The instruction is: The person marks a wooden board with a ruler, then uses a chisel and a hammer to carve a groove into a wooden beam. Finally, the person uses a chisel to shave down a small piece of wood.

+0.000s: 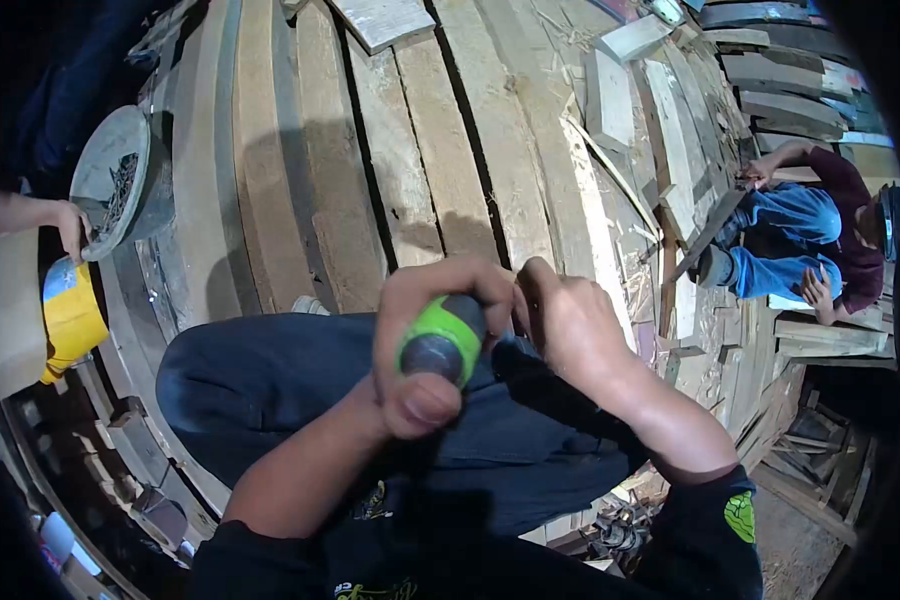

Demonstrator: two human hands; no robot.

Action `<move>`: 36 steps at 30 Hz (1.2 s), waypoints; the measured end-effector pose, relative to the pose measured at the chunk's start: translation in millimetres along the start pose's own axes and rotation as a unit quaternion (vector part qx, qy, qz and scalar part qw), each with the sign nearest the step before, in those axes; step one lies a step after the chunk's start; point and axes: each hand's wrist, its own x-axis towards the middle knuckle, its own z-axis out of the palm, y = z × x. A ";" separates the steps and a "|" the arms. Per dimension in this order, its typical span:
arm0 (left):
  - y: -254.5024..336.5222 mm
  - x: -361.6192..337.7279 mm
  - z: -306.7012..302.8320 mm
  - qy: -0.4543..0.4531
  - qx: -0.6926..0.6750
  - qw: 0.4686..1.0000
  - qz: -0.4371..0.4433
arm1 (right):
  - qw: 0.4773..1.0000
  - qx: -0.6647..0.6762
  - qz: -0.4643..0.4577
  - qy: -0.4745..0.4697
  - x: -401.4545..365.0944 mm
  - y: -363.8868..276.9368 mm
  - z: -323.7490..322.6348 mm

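My left hand (410,345) is closed around a thick black-and-green tool handle (440,345), its rounded end facing up at me. The thumb presses against the near side of that end. The rest of the tool is hidden by the hand, so its kind does not show. Touching the left fingers, my right hand (575,325) is closed with its fingertips bent down. Whatever it may grip is hidden behind the fingers. Both hands are above my lap, over dark trousers (270,375).
Wooden planks (420,150) with dark gaps lie ahead. At left, another person's hand touches a bucket (100,165) of nails, near a yellow packet (75,310). At right, a seated person in blue jeans (795,215) holds a handsaw (715,230) among wood offcuts (610,100).
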 end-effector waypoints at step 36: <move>-79.8 -1.0 19.7 -0.027 0.136 0.965 0.224 | 0.997 0.040 0.026 -0.060 -4.4 1.3 -7.9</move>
